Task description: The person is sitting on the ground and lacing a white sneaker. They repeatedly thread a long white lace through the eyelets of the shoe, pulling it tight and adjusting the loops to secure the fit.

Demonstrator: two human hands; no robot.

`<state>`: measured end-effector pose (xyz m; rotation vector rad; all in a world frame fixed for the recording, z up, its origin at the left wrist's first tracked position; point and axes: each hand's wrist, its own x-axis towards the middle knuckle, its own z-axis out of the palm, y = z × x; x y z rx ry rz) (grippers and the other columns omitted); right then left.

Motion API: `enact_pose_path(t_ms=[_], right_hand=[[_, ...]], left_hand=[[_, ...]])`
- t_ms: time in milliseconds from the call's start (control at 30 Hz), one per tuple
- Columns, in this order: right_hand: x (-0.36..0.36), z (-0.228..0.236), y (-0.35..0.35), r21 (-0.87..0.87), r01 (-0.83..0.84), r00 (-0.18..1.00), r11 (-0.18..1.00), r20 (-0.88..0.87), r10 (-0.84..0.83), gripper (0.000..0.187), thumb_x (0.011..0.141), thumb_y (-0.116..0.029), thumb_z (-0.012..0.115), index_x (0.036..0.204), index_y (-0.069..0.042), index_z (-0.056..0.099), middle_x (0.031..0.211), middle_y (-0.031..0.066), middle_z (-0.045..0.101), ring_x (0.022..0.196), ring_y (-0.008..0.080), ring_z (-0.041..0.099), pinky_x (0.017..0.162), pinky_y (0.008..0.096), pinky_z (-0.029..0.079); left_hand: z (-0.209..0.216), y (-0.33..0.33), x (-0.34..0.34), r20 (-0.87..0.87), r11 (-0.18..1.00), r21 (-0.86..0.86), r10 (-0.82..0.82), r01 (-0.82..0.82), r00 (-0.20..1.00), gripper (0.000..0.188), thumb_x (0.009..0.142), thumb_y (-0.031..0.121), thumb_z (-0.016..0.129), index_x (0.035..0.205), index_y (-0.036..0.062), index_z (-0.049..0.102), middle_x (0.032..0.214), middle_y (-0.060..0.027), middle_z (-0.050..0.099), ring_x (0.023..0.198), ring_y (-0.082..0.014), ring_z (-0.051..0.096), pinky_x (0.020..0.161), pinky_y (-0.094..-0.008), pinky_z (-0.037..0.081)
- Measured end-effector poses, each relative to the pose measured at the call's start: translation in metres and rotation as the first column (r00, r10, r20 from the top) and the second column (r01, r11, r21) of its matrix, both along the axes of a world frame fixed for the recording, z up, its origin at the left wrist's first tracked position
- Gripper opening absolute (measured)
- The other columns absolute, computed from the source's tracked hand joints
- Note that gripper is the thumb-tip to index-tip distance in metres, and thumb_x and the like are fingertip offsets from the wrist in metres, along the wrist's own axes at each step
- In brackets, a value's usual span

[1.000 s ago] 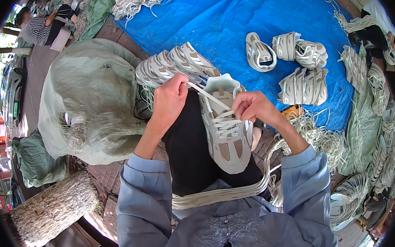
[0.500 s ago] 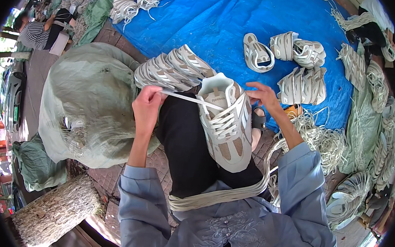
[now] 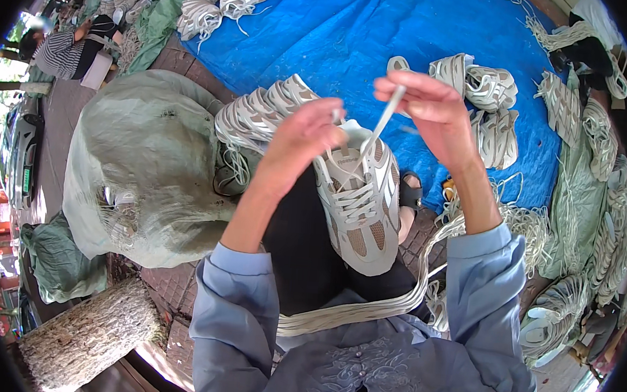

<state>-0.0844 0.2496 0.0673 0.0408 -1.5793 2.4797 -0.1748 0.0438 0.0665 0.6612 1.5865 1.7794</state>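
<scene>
A beige and white sneaker upper (image 3: 356, 221) lies over my dark trousers, toe towards me, with white lace criss-crossed through its lower eyelets. My right hand (image 3: 437, 117) is raised above its collar, thumb and fingers pinched on a white shoelace (image 3: 384, 124) that runs down to the tongue. To the left of the collar, my left hand (image 3: 299, 147) is closed, somewhat blurred, with a lace end showing at its fingertips. Across my lap lies a bundle of long white laces (image 3: 363, 308).
A stack of sneaker uppers (image 3: 261, 111) stands beyond my left hand, beside a large sack (image 3: 139, 160). More uppers (image 3: 491, 88) sit on a blue tarp (image 3: 319, 34). A heap of loose laces (image 3: 525, 220) lies at right. Another person (image 3: 71, 51) sits far left.
My left hand has moved right and up, close to the shoe collar. My right hand has risen and now holds a lace pulled upward. The shoe has hardly moved.
</scene>
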Motion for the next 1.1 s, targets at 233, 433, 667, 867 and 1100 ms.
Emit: enact_pose_path(t_ms=[233, 433, 667, 867, 1100], right_hand=[[-0.022, 0.049, -0.034, 0.546, 0.203, 0.979, 0.813, -0.138, -0.151, 0.053, 0.067, -0.008, 0.065, 0.118, -0.007, 0.05, 0.091, 0.0089, 0.061, 0.08, 0.0128, 0.055, 0.07, 0.0253, 0.045], [0.004, 0.021, -0.042, 0.432, 0.033, 0.922, 0.901, 0.335, -0.195, 0.053, 0.068, -0.009, 0.067, 0.117, -0.001, 0.048, 0.079, 0.0098, 0.062, 0.072, 0.0135, 0.057, 0.069, 0.0253, 0.045], [0.003, 0.009, -0.048, -0.13, 0.109, 0.994, 0.986, 0.033, -0.105, 0.039, 0.069, 0.004, 0.06, 0.108, -0.002, 0.055, 0.069, 0.0103, 0.059, 0.052, 0.0136, 0.052, 0.049, 0.0215, 0.041], [0.038, 0.016, 0.071, -0.506, -0.052, 0.971, 0.861, -0.228, -0.075, 0.021, 0.08, -0.002, 0.052, 0.101, 0.003, 0.051, 0.077, 0.0054, 0.05, 0.057, 0.0074, 0.038, 0.054, 0.0217, 0.032], [0.158, -0.046, 0.251, -0.342, 0.471, 0.874, 0.813, 0.053, -0.484, 0.021, 0.087, -0.004, 0.046, 0.105, 0.007, 0.045, 0.081, 0.0052, 0.046, 0.066, 0.0102, 0.04, 0.06, 0.0217, 0.036]], left_hand=[[0.036, 0.024, 0.021, 0.208, 0.976, 0.215, -0.078, 0.032, 0.975, 0.025, 0.086, 0.015, 0.05, 0.101, -0.0034, 0.055, 0.097, -0.0114, 0.058, 0.096, -0.0224, 0.056, 0.081, -0.0287, 0.044], [0.043, 0.011, 0.001, 0.355, 0.91, 0.41, -0.101, -0.057, 0.929, 0.033, 0.089, 0.023, 0.045, 0.102, -0.0065, 0.053, 0.1, -0.0178, 0.057, 0.099, -0.0328, 0.055, 0.086, -0.042, 0.045], [0.036, -0.005, -0.013, 0.405, 0.935, 0.303, 0.049, -0.184, 0.913, 0.039, 0.089, 0.03, 0.045, 0.097, -0.0074, 0.053, 0.096, -0.0203, 0.057, 0.095, -0.0321, 0.056, 0.081, -0.0402, 0.047], [0.006, -0.094, -0.087, 0.53, 0.862, 0.256, 0.253, -0.437, 0.81, 0.022, 0.086, 0.016, 0.05, 0.096, -0.0032, 0.054, 0.07, -0.0041, 0.053, 0.056, -0.0118, 0.048, 0.052, -0.0262, 0.042], [-0.038, -0.274, -0.162, 0.573, 0.645, 0.028, 0.616, -0.764, 0.541, 0.017, 0.089, 0.012, 0.043, 0.095, -0.0012, 0.052, 0.058, 0.0017, 0.042, 0.041, -0.0064, 0.028, 0.04, -0.0215, 0.026]])
